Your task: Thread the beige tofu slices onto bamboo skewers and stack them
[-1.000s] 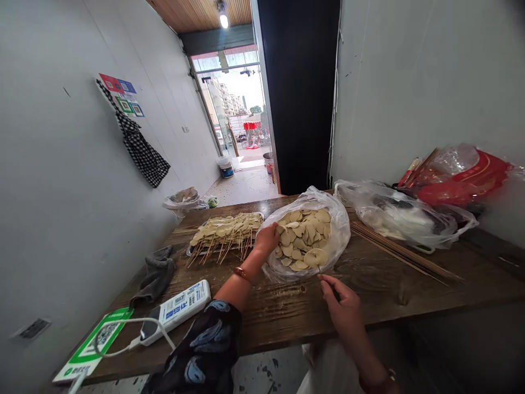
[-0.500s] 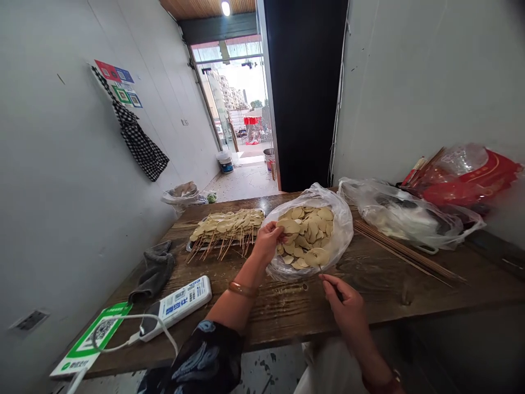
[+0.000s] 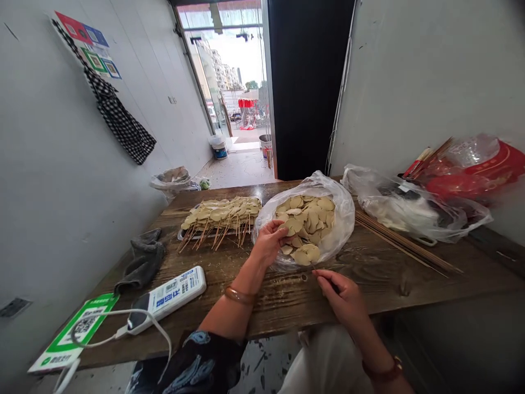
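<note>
My left hand (image 3: 272, 241) pinches a thin, round, beige slice (image 3: 292, 226) over the open plastic bag (image 3: 343, 210), which is full of similar slices (image 3: 314, 216). In front of the bag, my right hand (image 3: 338, 290) has its fingers closed on the lower end of a thin skewer (image 3: 313, 266). One slice (image 3: 307, 254) is on the skewer's upper end, near the bag's front rim. Left of the bag, a tray holds a pile of skewered slices (image 3: 221, 213) with their bare sticks pointing toward me.
Loose bamboo skewers (image 3: 404, 241) lie right of the bag, beside another plastic bag (image 3: 414, 210) and red packaging (image 3: 479, 175). On the left are a grey cloth (image 3: 141, 260), a white payment device (image 3: 172, 295) with a cable, and a green QR card (image 3: 77, 331).
My left hand, with a slice, has come slightly nearer the skewered slice in my right hand. The whole view has shifted a little as my head moved.
</note>
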Demonstrator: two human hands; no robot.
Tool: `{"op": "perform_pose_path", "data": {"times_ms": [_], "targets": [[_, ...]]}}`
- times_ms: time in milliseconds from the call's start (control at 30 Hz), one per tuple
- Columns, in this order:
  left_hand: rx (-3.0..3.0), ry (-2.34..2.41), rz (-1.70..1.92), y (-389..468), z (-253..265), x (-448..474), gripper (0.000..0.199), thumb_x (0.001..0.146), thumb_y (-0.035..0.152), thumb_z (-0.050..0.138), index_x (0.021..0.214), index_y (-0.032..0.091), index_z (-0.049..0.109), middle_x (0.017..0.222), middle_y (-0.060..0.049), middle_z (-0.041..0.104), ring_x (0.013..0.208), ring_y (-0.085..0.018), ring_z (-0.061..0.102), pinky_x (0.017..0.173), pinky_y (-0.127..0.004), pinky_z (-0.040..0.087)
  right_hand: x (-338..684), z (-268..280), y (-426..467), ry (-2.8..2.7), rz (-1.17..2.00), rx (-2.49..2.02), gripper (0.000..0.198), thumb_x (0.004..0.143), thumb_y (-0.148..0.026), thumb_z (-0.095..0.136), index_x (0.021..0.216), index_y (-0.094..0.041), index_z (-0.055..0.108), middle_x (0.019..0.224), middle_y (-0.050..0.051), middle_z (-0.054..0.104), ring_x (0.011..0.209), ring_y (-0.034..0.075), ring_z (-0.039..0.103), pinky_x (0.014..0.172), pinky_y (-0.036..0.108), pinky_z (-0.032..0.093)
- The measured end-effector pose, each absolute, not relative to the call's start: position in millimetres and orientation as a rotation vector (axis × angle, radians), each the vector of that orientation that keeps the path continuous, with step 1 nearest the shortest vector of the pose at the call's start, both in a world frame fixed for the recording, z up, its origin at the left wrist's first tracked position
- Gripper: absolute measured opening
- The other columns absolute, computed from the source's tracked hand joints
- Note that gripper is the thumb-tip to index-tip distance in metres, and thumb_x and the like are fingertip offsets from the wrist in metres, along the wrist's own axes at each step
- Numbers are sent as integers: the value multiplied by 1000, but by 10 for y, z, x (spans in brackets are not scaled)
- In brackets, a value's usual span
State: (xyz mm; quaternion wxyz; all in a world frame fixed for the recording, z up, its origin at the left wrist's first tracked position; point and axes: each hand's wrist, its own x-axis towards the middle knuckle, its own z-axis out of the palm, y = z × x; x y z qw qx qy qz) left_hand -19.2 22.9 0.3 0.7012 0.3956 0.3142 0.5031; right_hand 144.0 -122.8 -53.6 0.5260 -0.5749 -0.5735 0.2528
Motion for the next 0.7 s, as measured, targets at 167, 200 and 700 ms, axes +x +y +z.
{"op": "perform_pose_path", "data": {"times_ms": [167,200,700], "targets": [[932,737,1174,206,51,-213,40,54,26,82,81,15,53,67,3,62,60,-11,60,62,-28,56,1440,-496,-1260,-1392,613,-1390,27,86,-39,54,93,-23,75,95,6,75,86,23,69,78,33,54],[945,753,1182,201,60,-215,39,55,25,81,81,15,54,66,4,61,59,-10,60,61,-27,56,1442,-489,-1264,-1395,617,-1397,27,86,-39,54,93,-23,75,95,6,75,86,23,69,77,33,54],[1035,789,1224,168,87,-180,33,58,24,78,83,13,61,68,1,63,58,-9,57,60,-23,51,1434,-499,-1230,-1370,643,-1432,27,84,-38,55,92,-21,75,90,6,76,84,23,70,78,34,55]]}}
